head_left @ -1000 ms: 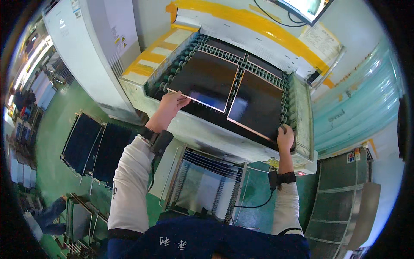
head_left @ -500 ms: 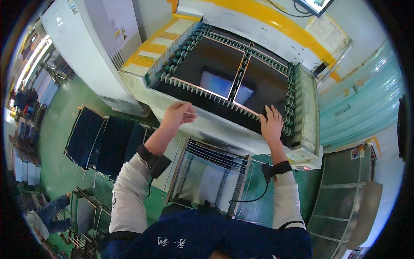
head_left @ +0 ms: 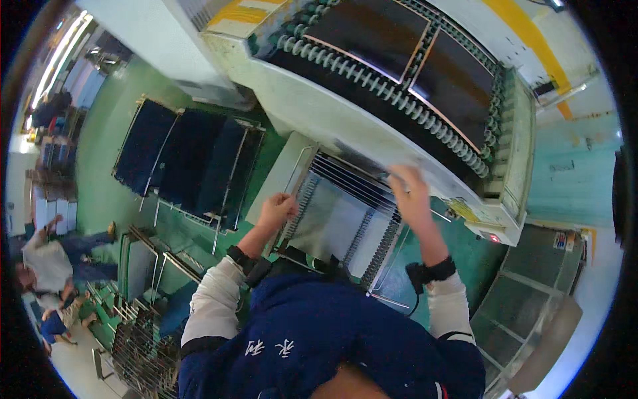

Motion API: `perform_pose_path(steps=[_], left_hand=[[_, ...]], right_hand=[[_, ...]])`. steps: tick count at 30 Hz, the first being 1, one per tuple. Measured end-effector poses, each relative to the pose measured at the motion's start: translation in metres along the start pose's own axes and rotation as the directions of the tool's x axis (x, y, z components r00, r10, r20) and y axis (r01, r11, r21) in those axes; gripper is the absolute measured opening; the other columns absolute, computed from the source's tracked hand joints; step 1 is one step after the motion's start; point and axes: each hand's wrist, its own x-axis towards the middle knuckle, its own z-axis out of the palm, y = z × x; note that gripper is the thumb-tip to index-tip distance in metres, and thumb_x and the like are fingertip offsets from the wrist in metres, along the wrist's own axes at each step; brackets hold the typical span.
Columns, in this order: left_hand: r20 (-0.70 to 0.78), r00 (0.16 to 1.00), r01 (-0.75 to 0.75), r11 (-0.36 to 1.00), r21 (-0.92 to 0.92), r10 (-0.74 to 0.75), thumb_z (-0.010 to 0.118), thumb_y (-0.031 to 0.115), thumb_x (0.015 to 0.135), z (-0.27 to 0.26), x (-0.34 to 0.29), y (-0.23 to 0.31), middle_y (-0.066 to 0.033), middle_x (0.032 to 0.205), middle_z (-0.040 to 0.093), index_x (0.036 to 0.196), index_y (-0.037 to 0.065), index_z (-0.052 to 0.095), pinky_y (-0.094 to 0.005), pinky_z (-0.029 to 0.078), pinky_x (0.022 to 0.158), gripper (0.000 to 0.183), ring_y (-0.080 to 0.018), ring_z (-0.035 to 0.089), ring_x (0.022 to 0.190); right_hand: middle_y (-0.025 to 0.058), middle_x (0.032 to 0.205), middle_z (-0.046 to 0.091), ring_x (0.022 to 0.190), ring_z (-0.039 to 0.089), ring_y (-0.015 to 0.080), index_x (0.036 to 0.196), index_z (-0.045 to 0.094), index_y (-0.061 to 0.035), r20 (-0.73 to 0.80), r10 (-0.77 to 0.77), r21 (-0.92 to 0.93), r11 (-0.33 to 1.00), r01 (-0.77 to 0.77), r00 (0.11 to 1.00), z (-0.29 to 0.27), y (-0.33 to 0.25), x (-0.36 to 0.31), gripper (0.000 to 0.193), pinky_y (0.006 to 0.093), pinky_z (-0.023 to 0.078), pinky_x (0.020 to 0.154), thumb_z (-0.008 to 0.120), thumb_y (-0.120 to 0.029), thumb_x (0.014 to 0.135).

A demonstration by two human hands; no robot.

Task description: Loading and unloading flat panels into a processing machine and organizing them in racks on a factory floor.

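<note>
My left hand point(head_left: 278, 209) hovers over the left side of a slotted rack point(head_left: 297, 216), its fingers curled together with nothing visible in them. My right hand point(head_left: 410, 191), slightly smeared by motion, is raised near the rack's far right corner, in front of the machine; its thumb and fingers are apart and hold nothing. Inside the rack, a pale grey sheet point(head_left: 329, 213) lies beside several dark parallel bars at the far end. Beyond my hands, two dark copper-edged panels, a left panel point(head_left: 369, 33) and a right panel point(head_left: 455, 83), lie on the machine's green rollers point(head_left: 372, 83).
The pale machine wall point(head_left: 345, 113) runs across the far side. To the left stands a cart point(head_left: 193, 159) draped with dark sheets, beside a tall white cabinet point(head_left: 159, 46). A grey slatted rack point(head_left: 522, 292) stands at the right. Another person point(head_left: 53, 263) is at the far left.
My right hand has come back off the right panel's edge toward the rack. My left hand has lowered to the rack's side. The view has shifted down and turned.
</note>
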Motion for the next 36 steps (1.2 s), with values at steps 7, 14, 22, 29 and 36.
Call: perform_pose_path(steps=[7,14,22,29,36], left_hand=[[-0.183,0.98,0.073,0.997,0.006,-0.071,0.059,0.016,0.083,-0.032,-0.023,-0.076,-0.005,0.073,0.063,0.094,0.001,0.063,-0.027,0.05,0.054,0.019,-0.014,0.061,0.063],[-0.281,0.959,0.052,0.998,0.041,-0.038,0.059,0.023,0.083,-0.028,-0.021,-0.079,-0.0103,0.071,0.066,0.086,-0.002,0.064,-0.0321,0.052,0.054,0.025,-0.0183,0.065,0.06],[-0.406,0.913,0.054,0.978,0.203,0.034,0.056,0.028,0.084,-0.022,-0.047,-0.065,-0.0071,0.066,0.065,0.086,0.003,0.065,-0.0338,0.051,0.054,0.027,-0.0171,0.065,0.054],[-0.506,0.836,0.03,0.904,0.427,0.212,0.057,0.031,0.082,-0.016,-0.027,-0.089,-0.0139,0.07,0.066,0.089,0.004,0.064,-0.0407,0.051,0.062,0.029,-0.0278,0.065,0.06],[-0.54,0.795,0.008,0.886,0.464,0.277,0.059,0.032,0.079,-0.011,-0.016,-0.106,-0.0152,0.075,0.066,0.09,0.006,0.065,-0.0442,0.05,0.066,0.03,-0.0328,0.065,0.07]], right_hand=[[0.0155,0.11,0.06,0.105,0.055,0.0337,0.112,0.06,-0.0055,0.218,0.036,-0.131,0.991,-0.007,0.975,0.098,0.065,-0.076,0.034,0.0416,0.042,0.092,0.064,-0.017,0.081],[0.0192,0.113,0.056,0.106,0.051,0.0374,0.12,0.052,-0.0021,0.312,0.073,-0.332,0.942,0.037,0.947,0.112,0.093,-0.1,0.044,0.0449,0.039,0.092,0.064,-0.01,0.078],[0.02,0.115,0.053,0.106,0.05,0.0397,0.12,0.049,0.0007,0.342,0.055,-0.346,0.936,0.071,0.938,0.135,0.107,-0.092,0.04,0.0453,0.043,0.088,0.061,-0.014,0.085],[0.0233,0.109,0.059,0.1,0.057,0.0402,0.12,0.049,0.0025,0.37,0.177,-0.442,0.897,0.006,0.912,0.161,0.123,-0.079,0.041,0.0456,0.045,0.084,0.061,-0.014,0.085],[0.0222,0.098,0.064,0.093,0.06,0.0392,0.103,0.06,0.0032,0.405,0.172,-0.556,0.826,0.092,0.898,0.173,0.146,-0.062,0.027,0.0466,0.046,0.08,0.061,-0.015,0.083]])
